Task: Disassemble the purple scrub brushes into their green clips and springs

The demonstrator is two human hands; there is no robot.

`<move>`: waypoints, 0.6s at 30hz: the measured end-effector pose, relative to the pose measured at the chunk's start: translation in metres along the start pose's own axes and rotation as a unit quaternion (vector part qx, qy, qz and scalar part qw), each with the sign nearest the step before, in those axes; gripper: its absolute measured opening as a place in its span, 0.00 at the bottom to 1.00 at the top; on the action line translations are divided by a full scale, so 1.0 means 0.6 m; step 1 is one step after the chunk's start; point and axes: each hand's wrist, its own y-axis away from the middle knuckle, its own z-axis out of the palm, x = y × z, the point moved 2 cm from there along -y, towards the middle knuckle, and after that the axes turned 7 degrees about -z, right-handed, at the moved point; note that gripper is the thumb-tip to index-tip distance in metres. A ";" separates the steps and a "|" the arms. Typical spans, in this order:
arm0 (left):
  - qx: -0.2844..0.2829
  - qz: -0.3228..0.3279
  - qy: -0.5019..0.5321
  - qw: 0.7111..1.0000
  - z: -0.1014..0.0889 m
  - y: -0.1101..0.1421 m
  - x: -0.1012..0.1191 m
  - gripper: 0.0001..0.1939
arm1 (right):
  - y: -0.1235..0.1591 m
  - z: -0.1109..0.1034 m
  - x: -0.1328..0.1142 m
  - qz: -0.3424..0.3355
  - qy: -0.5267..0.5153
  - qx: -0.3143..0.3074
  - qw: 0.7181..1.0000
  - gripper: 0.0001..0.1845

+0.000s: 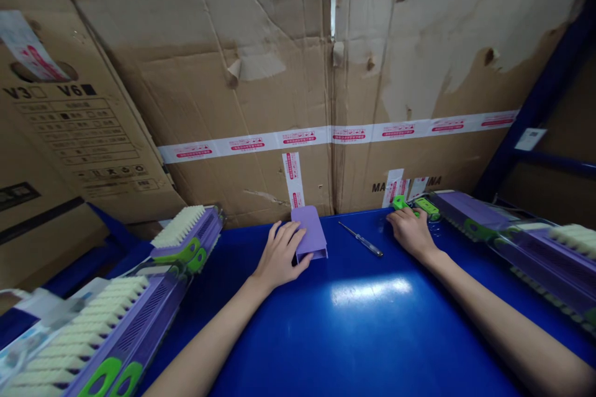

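My left hand (pixel 279 254) grips a hollow purple plastic housing (pixel 310 227) at the back of the blue table. Its fingers lie over the left side and top, with the thumb at the near, open end. At the back right, my right hand (pixel 412 231) has its fingers curled round a small bright green plastic part (pixel 399 202). Just beside it sits another green part (pixel 427 206), partly hidden by the hand. Between my hands lies a screwdriver (pixel 361 239) with a clear handle, its tip pointing to the back left.
Purple and green pieces with cream bristles are stacked at the left (pixel 130 322), and more purple pieces (pixel 535 248) lie at the right. Taped cardboard (pixel 251 93) stands behind the blue table (pixel 316 347). A blue metal frame (pixel 526 99) rises at the right.
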 end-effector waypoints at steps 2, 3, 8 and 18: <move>-0.001 0.000 0.000 1.000 0.000 0.000 0.000 0.22 | 0.000 0.001 0.001 -0.001 0.002 -0.004 1.000 0.12; -0.004 -0.002 -0.001 1.000 0.000 0.000 0.000 0.22 | 0.000 0.001 0.000 -0.002 0.004 -0.005 1.000 0.12; -0.010 -0.004 -0.005 1.000 0.001 0.001 -0.002 0.22 | -0.002 -0.003 -0.003 -0.003 0.015 -0.006 1.000 0.13; -0.018 -0.031 -0.028 0.999 0.005 0.000 -0.003 0.20 | -0.003 -0.005 -0.005 -0.014 0.025 0.002 1.000 0.13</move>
